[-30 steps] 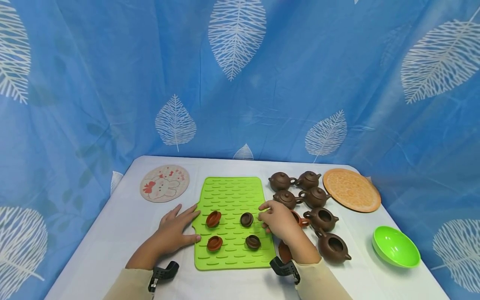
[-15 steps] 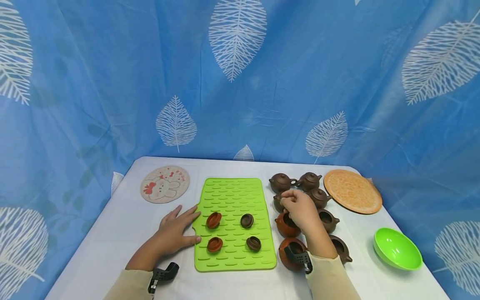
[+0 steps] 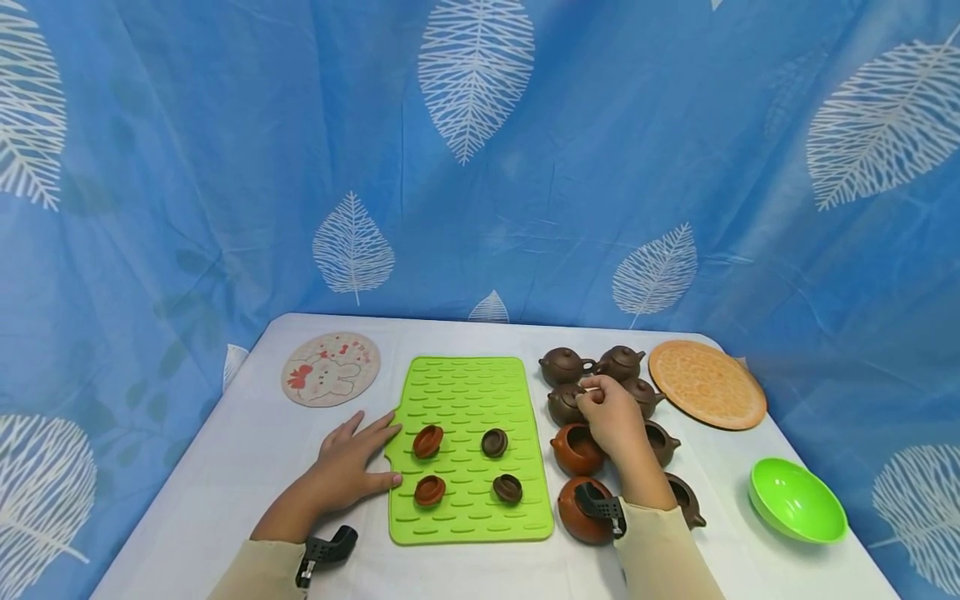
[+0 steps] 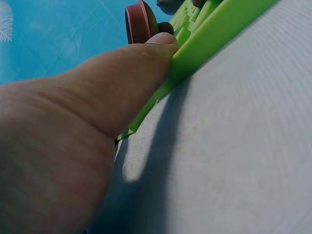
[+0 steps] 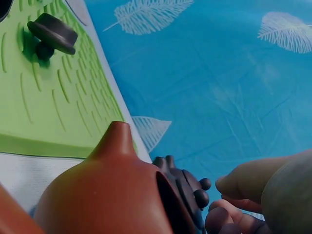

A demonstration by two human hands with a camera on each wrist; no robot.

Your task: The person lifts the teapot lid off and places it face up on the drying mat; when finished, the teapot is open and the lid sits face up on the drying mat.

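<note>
My left hand (image 3: pixel 352 471) lies spread at the left edge of the green mat (image 3: pixel 461 387), its thumb (image 4: pixel 141 58) resting on the mat's rim. Upturned on the mat are two reddish-brown teapot lids (image 3: pixel 427 442) and two dark brown ones (image 3: pixel 494 442). To the right of the mat, my right hand (image 3: pixel 617 421) hovers over the group of teapots, thumb and fingers bent and apart. Its fingertips are close to the lid of a dark teapot (image 3: pixel 564 406); a small gap to the lid knobs (image 5: pixel 204 184) shows in the right wrist view.
Two reddish teapots without lids (image 3: pixel 577 450) stand along the mat's right side. Lidless dark teapots (image 3: pixel 684 504) and lidded ones (image 3: pixel 621 363) surround the right hand. Farther right are an orange round mat (image 3: pixel 707 385) and a green bowl (image 3: pixel 798 500). A bunny-print round mat (image 3: pixel 330 369) lies back left.
My right hand has moved from the green mat's right edge, right and slightly away, to above the dark teapots, uncovering the reddish ones. The left hand stays in place.
</note>
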